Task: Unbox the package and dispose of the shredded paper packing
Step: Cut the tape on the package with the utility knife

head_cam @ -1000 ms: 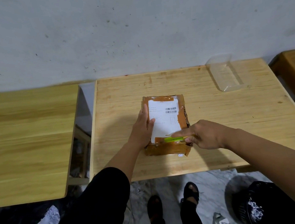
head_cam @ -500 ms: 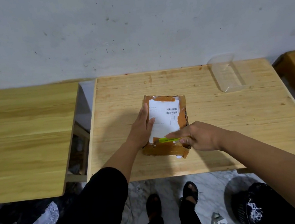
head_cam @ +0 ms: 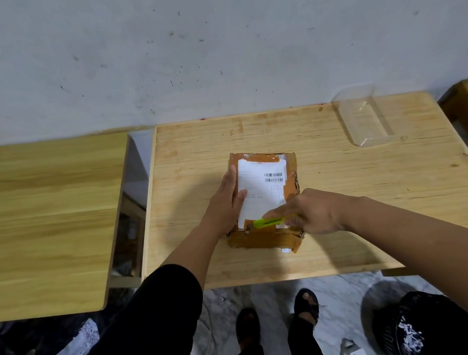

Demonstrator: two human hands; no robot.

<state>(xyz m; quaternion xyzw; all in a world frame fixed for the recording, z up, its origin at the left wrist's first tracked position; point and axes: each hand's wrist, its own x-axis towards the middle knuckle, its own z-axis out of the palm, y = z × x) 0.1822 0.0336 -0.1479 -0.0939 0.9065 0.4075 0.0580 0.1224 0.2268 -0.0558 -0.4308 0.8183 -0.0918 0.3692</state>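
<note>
Two hands on one small package [head_cam: 270, 199], which sits mid-table on the light wooden table [head_cam: 376, 205], taped brown all round, white label up. Still sealed, by the look of it; no shredded paper on show yet.

Left hand [head_cam: 227, 204]: fingers straight along the package's left side, thumb laid over the label, bracing it flat.

Right hand [head_cam: 312, 213]: fingers curled round a yellow-green utility knife [head_cam: 271, 221], forefinger stretched along its back. Knife lies across the near edge of the package top, tip pointing left. Cannot make out the blade itself or how far it is extended.

Risks, as I judge them:
- Knife tip points toward the left hand, and the thumb sits just beside the cutting line. If the tape gives suddenly, the stroke could run on into that thumb or wrist.
- Pressing too deep could slice whatever is packed inside; the contents are unseen.
- Package is light and held from one side only. A sideways drag might twist it out from under the palm.
- Tape is layered and wrinkled at the near corner; the blade may snag there and jerk.

Clear plastic container [head_cam: 366, 121] stands at the far right of the table, well apart. Dark bin [head_cam: 404, 330] on the floor at the right, likely destination for the packing.
</note>
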